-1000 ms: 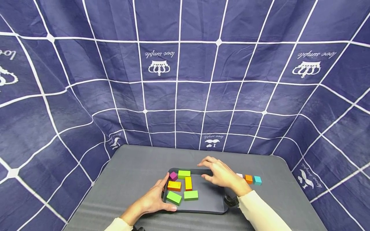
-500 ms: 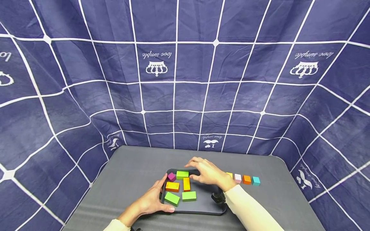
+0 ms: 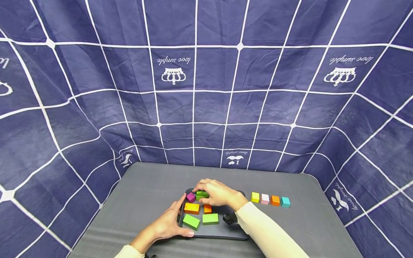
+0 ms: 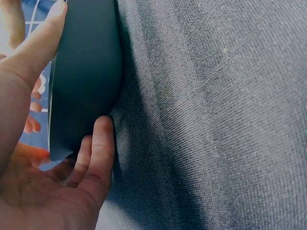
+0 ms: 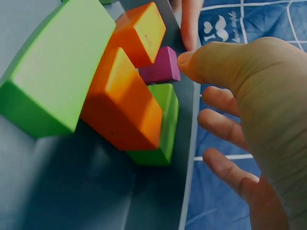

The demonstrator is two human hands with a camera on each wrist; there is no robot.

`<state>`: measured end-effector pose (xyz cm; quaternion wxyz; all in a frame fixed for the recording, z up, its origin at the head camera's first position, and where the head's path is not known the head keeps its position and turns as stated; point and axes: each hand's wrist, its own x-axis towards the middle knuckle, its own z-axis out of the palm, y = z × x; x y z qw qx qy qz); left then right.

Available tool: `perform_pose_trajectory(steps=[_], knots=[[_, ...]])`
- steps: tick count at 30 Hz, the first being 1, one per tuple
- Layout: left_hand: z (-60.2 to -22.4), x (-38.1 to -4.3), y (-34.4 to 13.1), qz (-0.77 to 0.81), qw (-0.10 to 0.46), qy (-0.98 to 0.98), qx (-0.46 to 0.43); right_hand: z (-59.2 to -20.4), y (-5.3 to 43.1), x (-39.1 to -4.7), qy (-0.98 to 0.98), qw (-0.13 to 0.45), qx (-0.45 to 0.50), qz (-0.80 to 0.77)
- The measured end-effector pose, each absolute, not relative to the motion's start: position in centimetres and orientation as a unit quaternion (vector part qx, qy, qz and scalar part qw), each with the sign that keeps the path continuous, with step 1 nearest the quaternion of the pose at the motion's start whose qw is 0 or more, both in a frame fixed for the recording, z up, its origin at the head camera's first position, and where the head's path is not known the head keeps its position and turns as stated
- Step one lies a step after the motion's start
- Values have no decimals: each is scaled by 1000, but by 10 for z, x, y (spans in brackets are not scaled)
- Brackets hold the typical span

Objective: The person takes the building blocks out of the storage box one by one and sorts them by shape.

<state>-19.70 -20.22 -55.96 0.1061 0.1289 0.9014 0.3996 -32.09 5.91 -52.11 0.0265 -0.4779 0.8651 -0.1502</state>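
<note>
A shallow dark grey tray (image 3: 222, 237) sits at the table's front with several toy blocks in it. My left hand (image 3: 169, 222) grips its left end, thumb at the near corner and fingers along the outer wall. Over the back left part hovers my right hand (image 3: 219, 193), fingers apart and loosely bent, with nothing in its grasp. Beneath it are a green block (image 3: 200, 195) by the back wall and a yellow-orange block (image 5: 124, 105), partly covered in the head view. Beside them lie a purple cube (image 3: 191, 197), another orange block (image 3: 191, 208) and two green blocks (image 3: 210, 219).
To the right of the tray, a yellow cube (image 3: 255, 197), a pale pink cube (image 3: 265, 199), an orange cube (image 3: 275, 200) and a turquoise cube (image 3: 285, 202) stand in a row on the grey table (image 3: 155, 182). A blue gridded cloth (image 3: 213, 107) hangs behind.
My right hand has moved left and lower, from above the tray's right part to over the back green block. The left hand keeps its hold on the tray; the blocks stay put.
</note>
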Motion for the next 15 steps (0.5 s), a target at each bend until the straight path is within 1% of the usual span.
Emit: perform_pose_trajectory(steps=[10, 15], knots=[[-562, -199, -202, 401, 111, 900, 126, -528, 43, -325, 870, 33, -475, -129], [-562, -200, -203, 402, 113, 900, 122, -533, 37, -326, 870, 26, -481, -108]])
